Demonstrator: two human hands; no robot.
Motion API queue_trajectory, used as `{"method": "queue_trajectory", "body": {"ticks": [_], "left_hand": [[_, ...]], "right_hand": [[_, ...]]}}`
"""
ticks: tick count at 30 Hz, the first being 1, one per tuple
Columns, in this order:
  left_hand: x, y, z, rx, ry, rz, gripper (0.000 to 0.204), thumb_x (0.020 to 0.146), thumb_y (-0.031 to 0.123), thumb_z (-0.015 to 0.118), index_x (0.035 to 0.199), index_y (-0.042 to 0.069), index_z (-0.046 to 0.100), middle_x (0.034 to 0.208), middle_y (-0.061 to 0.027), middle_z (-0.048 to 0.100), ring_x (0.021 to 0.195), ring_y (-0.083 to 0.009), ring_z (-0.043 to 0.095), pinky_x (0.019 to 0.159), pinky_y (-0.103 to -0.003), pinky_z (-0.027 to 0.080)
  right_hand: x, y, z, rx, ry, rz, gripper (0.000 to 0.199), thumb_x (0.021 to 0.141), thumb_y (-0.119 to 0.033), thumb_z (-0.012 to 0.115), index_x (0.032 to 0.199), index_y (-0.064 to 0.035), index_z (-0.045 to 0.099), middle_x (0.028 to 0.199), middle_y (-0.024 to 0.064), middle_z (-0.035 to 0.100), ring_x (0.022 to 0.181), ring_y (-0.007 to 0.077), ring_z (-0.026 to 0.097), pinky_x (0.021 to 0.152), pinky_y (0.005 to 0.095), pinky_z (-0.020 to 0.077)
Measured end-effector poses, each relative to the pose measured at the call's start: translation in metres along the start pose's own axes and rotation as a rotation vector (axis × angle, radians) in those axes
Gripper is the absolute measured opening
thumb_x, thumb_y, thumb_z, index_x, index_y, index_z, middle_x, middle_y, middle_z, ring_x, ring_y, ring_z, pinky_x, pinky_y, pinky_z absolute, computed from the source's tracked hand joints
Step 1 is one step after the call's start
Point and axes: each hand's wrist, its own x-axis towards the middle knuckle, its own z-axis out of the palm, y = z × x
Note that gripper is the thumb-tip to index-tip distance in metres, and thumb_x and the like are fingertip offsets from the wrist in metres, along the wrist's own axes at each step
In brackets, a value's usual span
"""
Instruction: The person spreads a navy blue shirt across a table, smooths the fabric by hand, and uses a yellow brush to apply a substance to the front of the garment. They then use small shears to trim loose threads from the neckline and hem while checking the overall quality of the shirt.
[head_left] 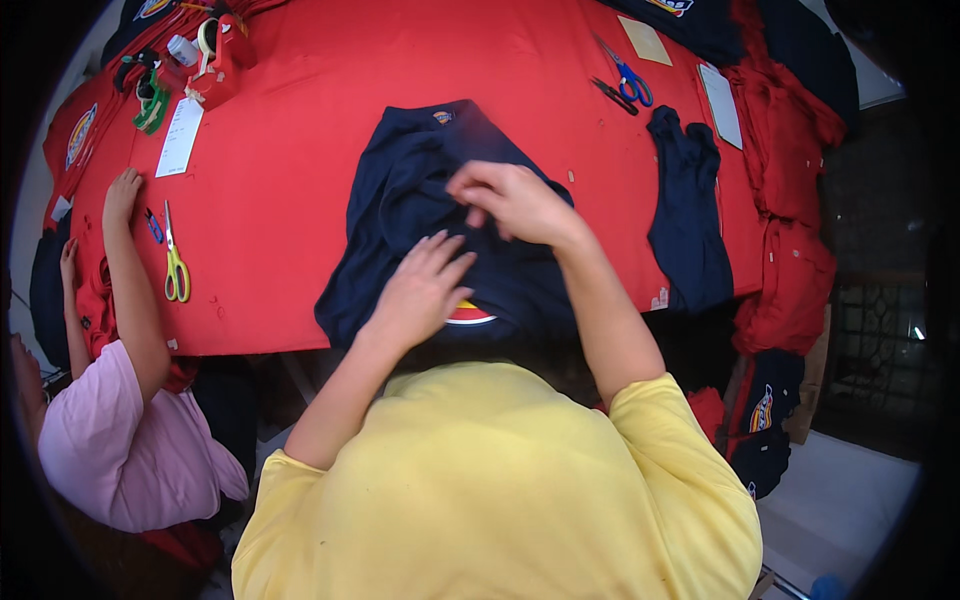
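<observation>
A navy garment [395, 190] lies loosely folded on the red-covered table in front of me. It has a small coloured label near its far end and a red, yellow and white print near my side. My left hand [425, 285] rests on its near part, fingers spread and flat. Over the middle of the cloth is my right hand [515, 203], its fingers bent downward and blurred by motion. Whether they pinch any fabric cannot be made out. The garment's far right edge is smeared too.
Yellow-handled scissors [175, 270] lie at left, near a co-worker's arm [135, 280]. Farther back are a red tape dispenser [222, 62] and a green one [150, 105]. Blue-handled scissors [630, 85], another navy garment [688, 215] and piled red garments [790, 190] are at right.
</observation>
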Motion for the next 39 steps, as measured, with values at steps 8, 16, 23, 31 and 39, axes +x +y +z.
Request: {"method": "queue_trajectory", "body": {"ticks": [8,16,23,31,39], "left_hand": [[-0.018,-0.003,0.010,-0.117,0.202,-0.171,0.024,0.085,0.012,0.068,0.106,0.002,0.069,0.115,-0.0100,0.063,0.116,-0.0288,0.055,0.097,-0.041,0.045],[0.034,0.021,0.030,-0.082,0.115,-0.086,0.016,0.082,0.020,0.071,0.090,0.006,0.069,0.088,-0.0063,0.059,0.088,-0.0259,0.056,0.080,-0.038,0.041],[0.041,0.015,-0.008,-0.722,-0.110,-0.239,0.017,0.092,0.017,0.062,0.093,0.000,0.065,0.088,-0.0090,0.059,0.082,-0.0223,0.057,0.076,-0.031,0.045],[0.034,0.023,-0.020,-0.609,-0.011,-0.050,0.014,0.090,0.014,0.063,0.091,0.000,0.065,0.089,-0.0082,0.062,0.085,-0.0209,0.058,0.078,-0.032,0.043],[-0.112,-0.044,-0.047,0.155,0.234,-0.512,0.036,0.073,0.019,0.081,0.099,0.004,0.062,0.126,-0.0168,0.050,0.119,-0.0368,0.047,0.099,-0.045,0.039]], "right_hand": [[-0.066,0.111,0.010,0.298,0.200,0.136,0.015,0.093,-0.005,0.056,0.103,-0.0003,0.066,0.090,0.0052,0.065,0.079,0.0117,0.061,0.064,0.0244,0.0519],[-0.080,0.075,0.033,-0.439,0.291,-0.102,0.017,0.083,-0.008,0.067,0.099,-0.0028,0.070,0.097,0.0093,0.061,0.094,0.0274,0.052,0.086,0.0362,0.0451],[-0.093,0.056,0.005,-0.176,0.217,-0.172,0.011,0.085,-0.011,0.066,0.089,-0.0005,0.068,0.089,0.0117,0.063,0.089,0.0282,0.059,0.079,0.0379,0.0485],[-0.090,0.033,0.010,-0.099,0.036,-0.034,0.020,0.086,-0.020,0.069,0.089,-0.0004,0.067,0.083,0.0096,0.062,0.086,0.0240,0.060,0.075,0.0353,0.0474],[-0.157,0.173,-0.056,0.204,0.803,0.428,0.025,0.089,-0.019,0.067,0.093,0.0062,0.065,0.099,0.0075,0.055,0.083,0.0150,0.055,0.076,0.0271,0.0437]]}}
